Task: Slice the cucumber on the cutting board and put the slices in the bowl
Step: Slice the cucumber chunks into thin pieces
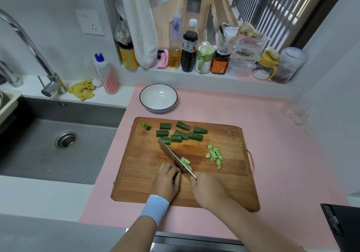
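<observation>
A wooden cutting board (224,181) lies on a pink mat. Several dark green cucumber chunks (181,134) sit at its far side, with two small end bits (146,126) at the far left corner. A pile of thin slices (215,155) lies at the right. My right hand (206,190) grips the handle of a knife (173,157), its blade down on the board. My left hand (167,179) has curled fingers holding a cucumber piece against the blade; that piece is mostly hidden. Fresh slices (186,163) lie just right of the blade. A white bowl (158,98) with a dark rim stands empty behind the board.
A steel sink (58,140) with a tap (39,57) lies to the left. Bottles and jars (194,55) line the window sill behind. A yellow cloth (82,90) and a detergent bottle (106,74) sit by the tap. A dark object (341,226) is at the near right.
</observation>
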`<move>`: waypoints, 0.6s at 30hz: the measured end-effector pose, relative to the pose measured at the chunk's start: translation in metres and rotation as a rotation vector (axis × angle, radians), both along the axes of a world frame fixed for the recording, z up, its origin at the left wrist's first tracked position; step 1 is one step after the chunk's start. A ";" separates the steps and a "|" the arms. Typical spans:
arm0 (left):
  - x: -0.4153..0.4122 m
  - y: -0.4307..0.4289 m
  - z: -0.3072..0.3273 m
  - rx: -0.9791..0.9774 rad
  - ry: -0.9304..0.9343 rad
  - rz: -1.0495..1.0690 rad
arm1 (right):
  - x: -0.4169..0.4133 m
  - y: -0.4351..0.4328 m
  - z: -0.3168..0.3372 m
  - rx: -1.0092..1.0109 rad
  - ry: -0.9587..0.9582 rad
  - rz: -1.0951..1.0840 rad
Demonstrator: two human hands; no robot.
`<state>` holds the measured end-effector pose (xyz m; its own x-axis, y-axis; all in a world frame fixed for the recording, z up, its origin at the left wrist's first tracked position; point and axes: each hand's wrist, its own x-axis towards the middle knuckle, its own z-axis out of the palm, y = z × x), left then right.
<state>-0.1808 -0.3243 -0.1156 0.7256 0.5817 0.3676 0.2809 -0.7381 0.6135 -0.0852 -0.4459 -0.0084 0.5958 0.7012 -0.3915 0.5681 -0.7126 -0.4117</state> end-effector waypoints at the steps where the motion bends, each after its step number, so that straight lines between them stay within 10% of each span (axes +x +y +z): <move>1: 0.000 0.000 0.001 0.000 0.002 0.004 | 0.000 0.000 0.000 0.008 0.000 -0.003; 18: 0.001 0.002 -0.002 0.000 -0.061 0.020 | -0.010 -0.027 0.014 0.010 -0.016 0.008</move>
<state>-0.1803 -0.3224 -0.1174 0.6900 0.5961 0.4106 0.2580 -0.7325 0.6300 -0.0951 -0.4727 0.0052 0.5963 0.7101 -0.3744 0.5807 -0.7036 -0.4096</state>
